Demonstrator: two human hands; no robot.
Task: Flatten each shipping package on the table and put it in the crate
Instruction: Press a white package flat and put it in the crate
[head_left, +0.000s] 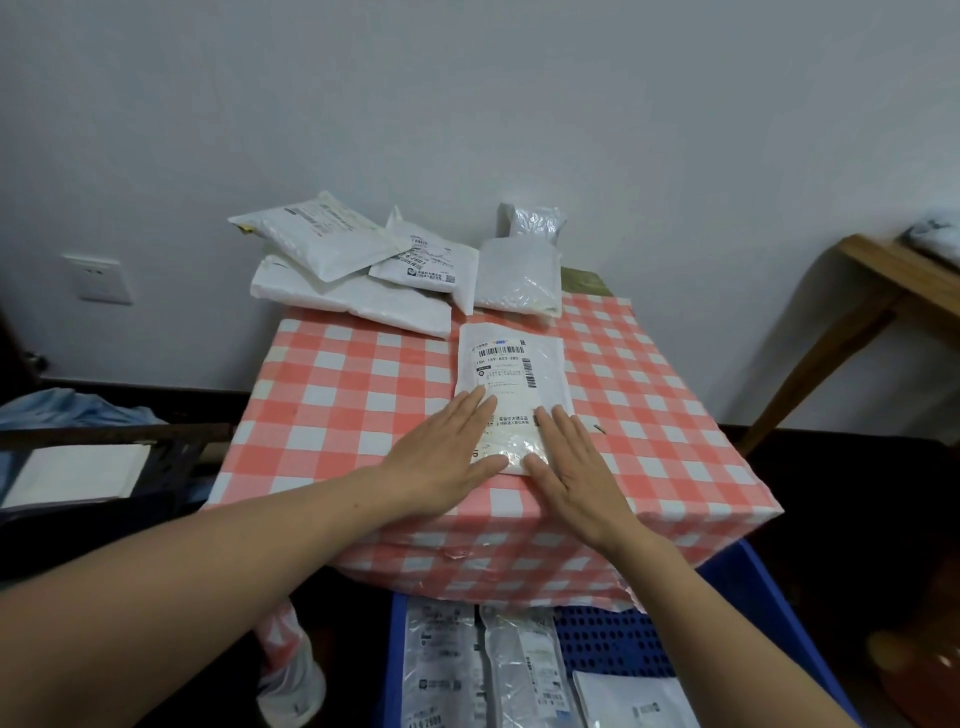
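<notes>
The left hand (447, 457) and the right hand (576, 467) are pressing flat, fingers straight, on a white package (511, 374) lying near the front of the checked table (363, 395). More packages (353, 260) are sitting at the back, and the blue crate (613, 639) is standing below.

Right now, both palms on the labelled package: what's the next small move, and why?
Probably slide both palms away along the package to its far edge. The left hand and right hand lie flat at its near half only; the barcode half is uncovered. After that it can go into the blue crate below the near edge of the table.
</notes>
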